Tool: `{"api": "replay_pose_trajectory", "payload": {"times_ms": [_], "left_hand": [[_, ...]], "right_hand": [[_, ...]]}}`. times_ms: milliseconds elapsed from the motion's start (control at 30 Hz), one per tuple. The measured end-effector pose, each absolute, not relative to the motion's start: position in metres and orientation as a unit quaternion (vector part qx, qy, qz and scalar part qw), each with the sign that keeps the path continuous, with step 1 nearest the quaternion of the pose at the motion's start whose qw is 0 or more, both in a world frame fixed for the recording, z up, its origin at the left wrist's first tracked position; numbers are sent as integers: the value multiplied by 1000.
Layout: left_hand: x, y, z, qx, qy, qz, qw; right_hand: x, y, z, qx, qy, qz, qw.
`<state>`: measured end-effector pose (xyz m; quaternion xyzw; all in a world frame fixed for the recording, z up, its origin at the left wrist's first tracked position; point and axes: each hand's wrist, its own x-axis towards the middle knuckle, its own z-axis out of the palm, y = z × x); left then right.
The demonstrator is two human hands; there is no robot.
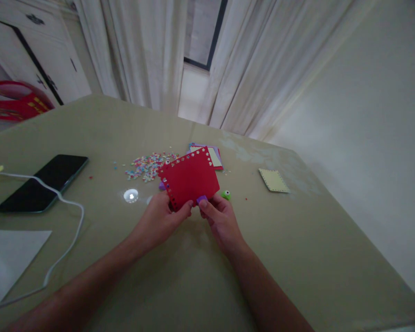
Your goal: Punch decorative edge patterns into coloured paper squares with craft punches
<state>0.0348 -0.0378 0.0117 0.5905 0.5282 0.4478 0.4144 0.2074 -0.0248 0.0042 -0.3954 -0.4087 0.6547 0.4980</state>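
Left hand [161,211] grips red card [190,180] above table [297,230], twelve o'clock; right hand [221,220] pinches purple block [201,199], apparently punch, at card's five-o'clock edge. Colored bits [147,166] lie ten o'clock from card. Likely best: steady card, straight alignment, spacing matching existing cutouts [198,152].

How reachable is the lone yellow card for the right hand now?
Probably yes: just a tiny red scrap shows between the right hand and the yellow card, though the hand would likely need to release the purple paper punch.
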Motion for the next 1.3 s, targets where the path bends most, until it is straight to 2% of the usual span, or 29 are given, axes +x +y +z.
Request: {"api": "replay_pose_trajectory", "payload": {"times_ms": [533, 1133, 1300], "left_hand": [[38, -40, 16, 590, 518, 452, 424], [35, -36, 12, 577, 521, 467, 421], [30, -33, 14, 540, 553, 504, 385]], "right_hand": [[209, -25, -6, -423, -431, 616, 506], [208, -24, -3, -402, -425, 646, 491], [215, -21, 5, -432, -502, 586, 467]]}}
